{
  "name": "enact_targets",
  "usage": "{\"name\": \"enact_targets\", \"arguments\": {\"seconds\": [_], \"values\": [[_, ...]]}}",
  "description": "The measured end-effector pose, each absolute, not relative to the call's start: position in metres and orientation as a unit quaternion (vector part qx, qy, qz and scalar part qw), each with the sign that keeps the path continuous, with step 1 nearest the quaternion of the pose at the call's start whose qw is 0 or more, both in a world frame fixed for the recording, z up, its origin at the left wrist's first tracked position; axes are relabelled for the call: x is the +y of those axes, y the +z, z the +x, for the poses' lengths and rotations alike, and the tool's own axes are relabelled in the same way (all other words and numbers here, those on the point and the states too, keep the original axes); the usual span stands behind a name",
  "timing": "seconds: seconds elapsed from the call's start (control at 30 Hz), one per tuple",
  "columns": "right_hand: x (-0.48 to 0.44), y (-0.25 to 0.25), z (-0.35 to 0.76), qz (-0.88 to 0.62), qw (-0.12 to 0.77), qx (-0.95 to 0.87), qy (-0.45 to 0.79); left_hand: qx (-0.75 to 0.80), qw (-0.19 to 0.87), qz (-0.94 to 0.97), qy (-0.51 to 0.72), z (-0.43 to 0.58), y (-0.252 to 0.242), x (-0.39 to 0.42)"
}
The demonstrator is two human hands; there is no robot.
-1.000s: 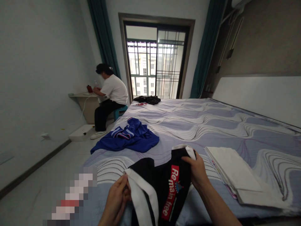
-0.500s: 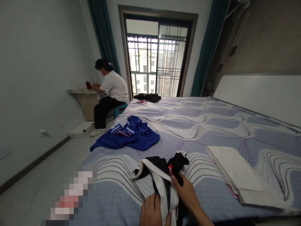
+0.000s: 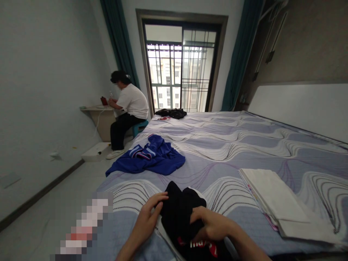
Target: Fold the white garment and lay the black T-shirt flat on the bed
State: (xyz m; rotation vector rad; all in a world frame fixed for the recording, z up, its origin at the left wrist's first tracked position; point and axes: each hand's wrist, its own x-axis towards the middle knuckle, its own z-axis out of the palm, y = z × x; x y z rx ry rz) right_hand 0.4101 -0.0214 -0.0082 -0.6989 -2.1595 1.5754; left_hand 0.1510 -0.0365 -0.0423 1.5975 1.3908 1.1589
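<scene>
A black garment (image 3: 179, 214) with white trim and a red label lies bunched on the near edge of the bed (image 3: 233, 145). My left hand (image 3: 148, 215) rests on its left side with fingers stretched out flat against the cloth. My right hand (image 3: 210, 224) lies on the right side of the garment, fingers curled into the black fabric. The red label shows just below my right hand.
A crumpled blue garment (image 3: 150, 157) lies further up the bed on the left. A folded white cloth (image 3: 274, 203) sits to the right. Dark clothes (image 3: 172, 113) lie at the bed's far end. Another person (image 3: 126, 108) sits at a small desk by the window.
The garment, earlier held up between both hands, now lies bunched on the bed. My left hand has moved onto its left side and my right hand presses into the cloth.
</scene>
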Motion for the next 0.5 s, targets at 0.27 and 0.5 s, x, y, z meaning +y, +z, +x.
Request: {"name": "enact_targets", "arguments": {"seconds": [0.27, 0.5], "values": [[-0.016, -0.075, 0.391, -0.330, 0.334, -0.740, 0.481, 0.591, 0.173, 0.781, 0.105, 0.162, -0.091, 0.105], [-0.016, -0.107, 0.395, -0.384, 0.377, -0.733, 0.417, 0.741, 0.127, 0.647, 0.128, 0.134, -0.084, 0.200]]}}
